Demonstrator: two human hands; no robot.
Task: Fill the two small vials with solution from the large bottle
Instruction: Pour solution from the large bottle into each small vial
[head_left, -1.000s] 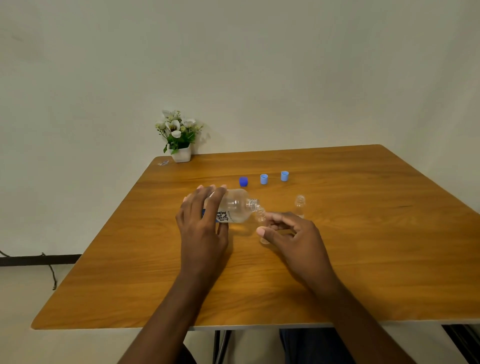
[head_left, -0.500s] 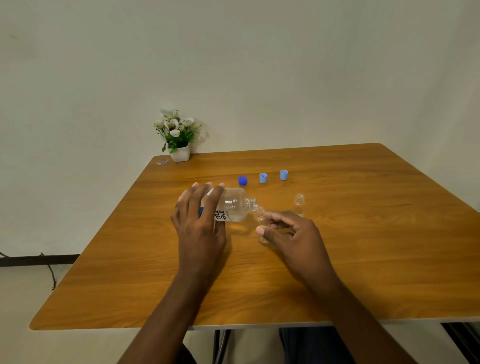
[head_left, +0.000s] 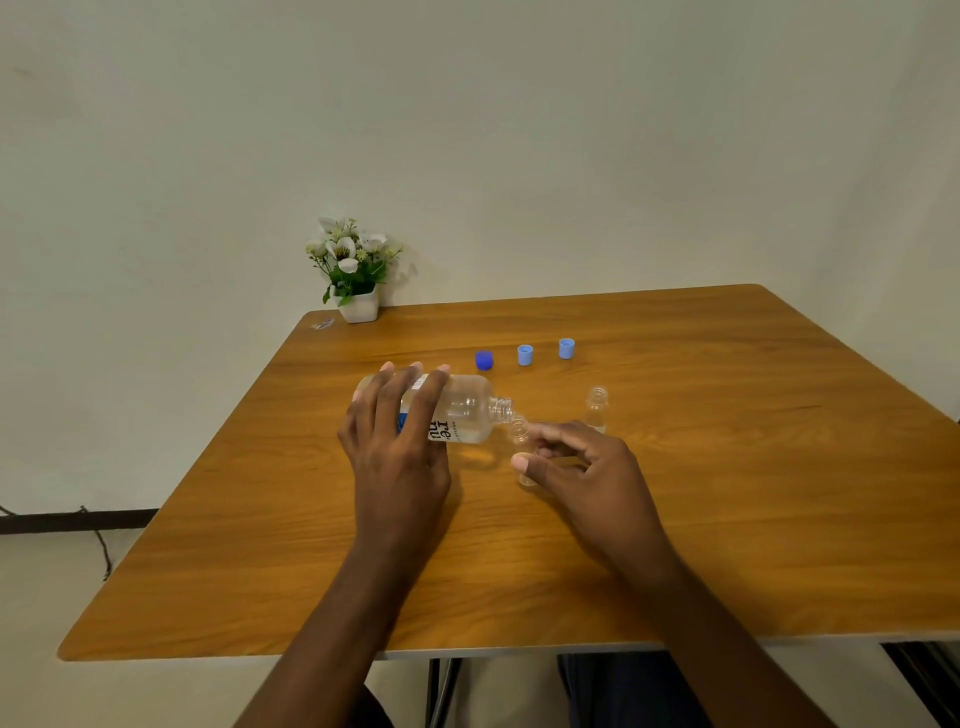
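- Right now your left hand (head_left: 397, 441) is gripping the large bottle (head_left: 457, 410), fingers wrapped over its body, holding it tipped almost flat above the middle of the tabletop (head_left: 727, 467), neck pointing right.
- Your fingers are covering much of the label, so only a few dark letters are showing.
- Your right hand (head_left: 587, 467) is pinching the first small vial (head_left: 519, 434) between thumb and fingertips, with its open mouth sitting just under the bottle's neck.
- Your thumb and fingers are hiding most of that vial; its clear glass is making any liquid level impossible to read.
- Just beyond your right hand, the second small vial (head_left: 597, 408) is standing upright and uncapped; its contents are too faint to judge.
- Toward the far edge, a dark blue cap (head_left: 484, 360) and two light blue caps (head_left: 525, 355) (head_left: 567, 348) are sitting in a row.
- At the far left corner, a flower pot (head_left: 358, 306) is standing.
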